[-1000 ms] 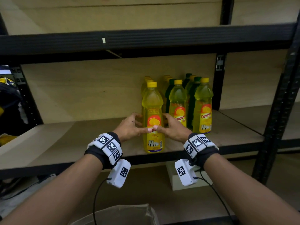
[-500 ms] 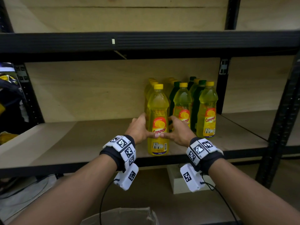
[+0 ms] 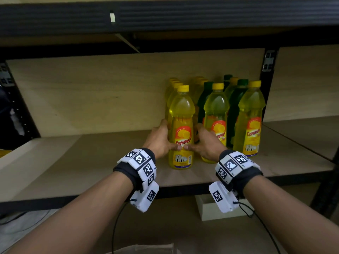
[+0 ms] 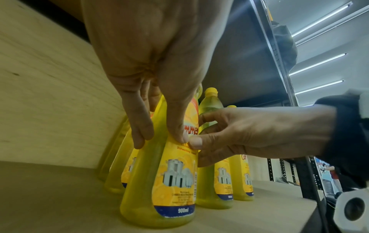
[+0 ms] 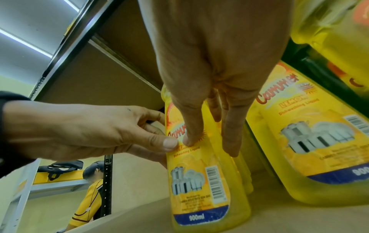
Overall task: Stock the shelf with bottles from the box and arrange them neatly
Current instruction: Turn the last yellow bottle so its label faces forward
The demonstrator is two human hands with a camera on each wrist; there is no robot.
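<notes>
A yellow dish-liquid bottle (image 3: pixel 180 114) with a yellow cap stands upright on the wooden shelf board (image 3: pixel 91 162), at the front of the left-hand row. My left hand (image 3: pixel 158 142) grips its left side and my right hand (image 3: pixel 205 143) grips its right side. Both thumbs meet on the front label. The left wrist view shows the bottle (image 4: pixel 173 181) under my left hand (image 4: pixel 151 63), with my right hand (image 4: pixel 259 134) coming in from the right. The right wrist view shows the bottle (image 5: pixel 199 181), my right hand (image 5: pixel 219 47) and my left hand (image 5: pixel 79 129).
More yellow bottles (image 3: pixel 216 110) and green bottles (image 3: pixel 236 99) stand in rows to the right and behind. A black upright post (image 3: pixel 266 85) and the upper shelf beam (image 3: pixel 165 17) frame the bay. The box's rim (image 3: pixel 152 249) shows at the bottom. A person in a yellow shirt (image 5: pixel 87 197) stands far off.
Both hands have slid the yellow bottle back from the shelf's front edge toward its row, and their fingers now wrap further round its sides. My view has moved closer.
</notes>
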